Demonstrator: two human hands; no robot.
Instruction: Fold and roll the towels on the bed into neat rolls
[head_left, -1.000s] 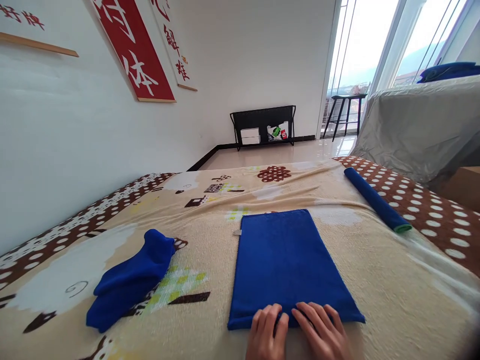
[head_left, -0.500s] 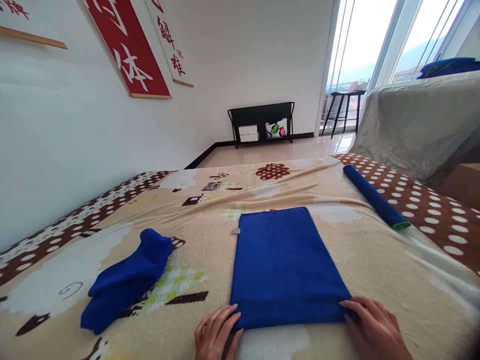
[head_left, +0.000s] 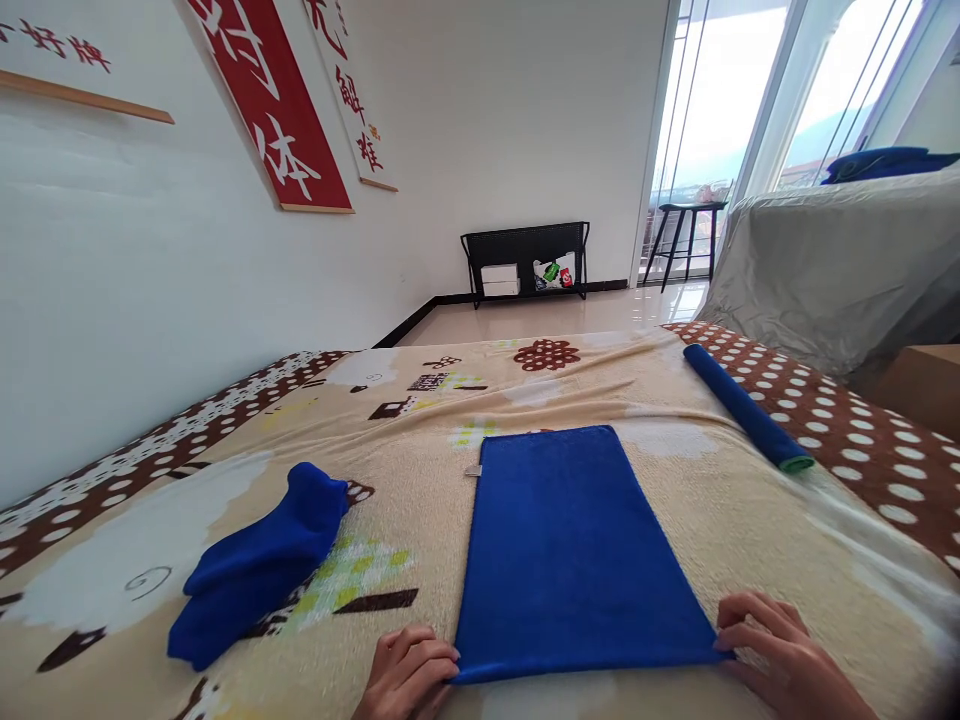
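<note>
Fingers: clamped at both ends of the near edge — left hand (head_left: 409,672) pinching the near left corner of the blue cloth (head_left: 577,545), right hand (head_left: 784,648) pinching the near right corner.
Blue cloth: lying flat at the near middle of the blanket (head_left: 780,560), near edge pretty much straight between the hands, wider at the near end as seen from up here. Little pale tag (head_left: 473,470) poking out on its left side, toward the far end.
Crumpled blue cloth (head_left: 262,560): off to the left, bunched up, well apart from the flat one.
Rolled cloth (head_left: 739,402): far right of the flat one, dark blue with green showing at its near end.
Blanket: cream with cartoon prints, a few wrinkles running across the far part — brown cloth with white dots (head_left: 855,440) shows along the right.
Far wall: black rack (head_left: 525,245) standing against it, white boxes and a printed bag (head_left: 555,271) on it.
Left wall: red scroll (head_left: 289,150) with white characters.
Far right: black stool (head_left: 694,207) by the window.
</note>
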